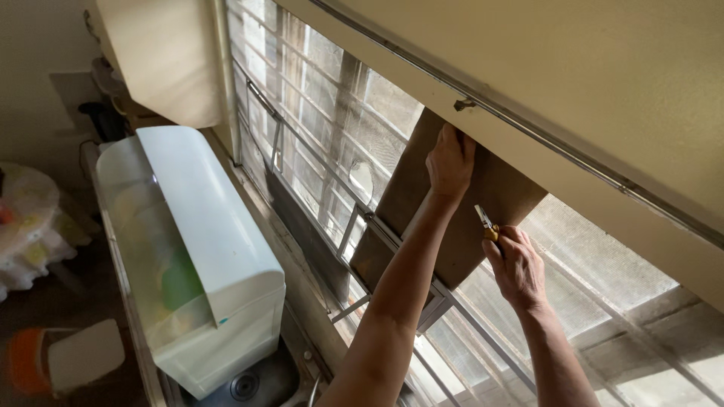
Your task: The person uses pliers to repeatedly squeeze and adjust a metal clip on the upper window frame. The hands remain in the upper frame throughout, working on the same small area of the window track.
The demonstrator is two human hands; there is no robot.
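Brown cardboard sheet leans vs the window grille, top edge tucked under the beam. Left hand, arm stretched up, fingers curled over the sheet's upper part, pressing it flat. Right hand just beside the sheet's right edge, fist closed round a yellow-handled cutter, blade up. White dish cabinet w/ translucent cover below left; contents blurred, green shape inside. Sink drain partly cut off.

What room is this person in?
Probably a home kitchen. A sink sits below a window, with a white covered dish rack beside it. The left hand presses brown cardboard against the window, and the right hand holds a small yellow tool.
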